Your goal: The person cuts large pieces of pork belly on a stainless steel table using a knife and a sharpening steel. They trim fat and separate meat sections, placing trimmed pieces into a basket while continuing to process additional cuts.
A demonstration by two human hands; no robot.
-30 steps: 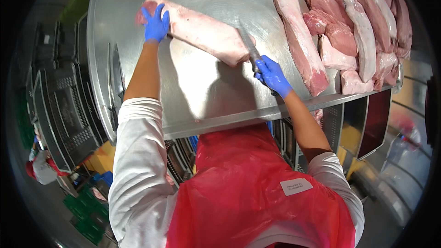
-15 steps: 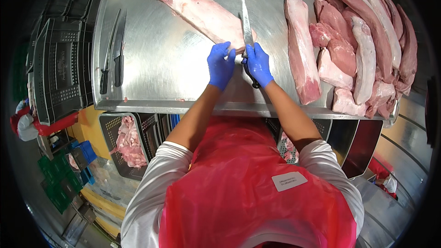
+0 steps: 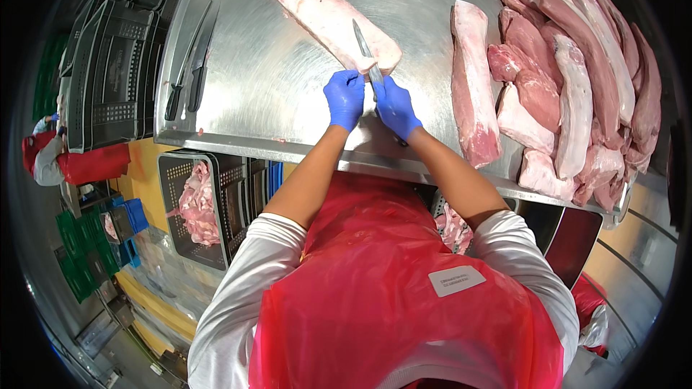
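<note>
On the steel table (image 3: 245, 86), left of its middle, we have a pale slab of meat (image 3: 324, 11). Our left hand (image 3: 344, 99) pinches its near corner; our right hand's (image 3: 395, 104) fingers wrap a knife (image 3: 365, 49). Meat cuts (image 3: 533, 97) crowd the table's right side.

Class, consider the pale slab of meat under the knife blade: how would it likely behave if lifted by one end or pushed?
The pale slab would probably sag when lifted, being long raw meat with no bone showing. It may feel heavy, as it looks thick and solid. Pushed, it would likely slide rather than roll, lying broad and flattish on the metal table.
</note>
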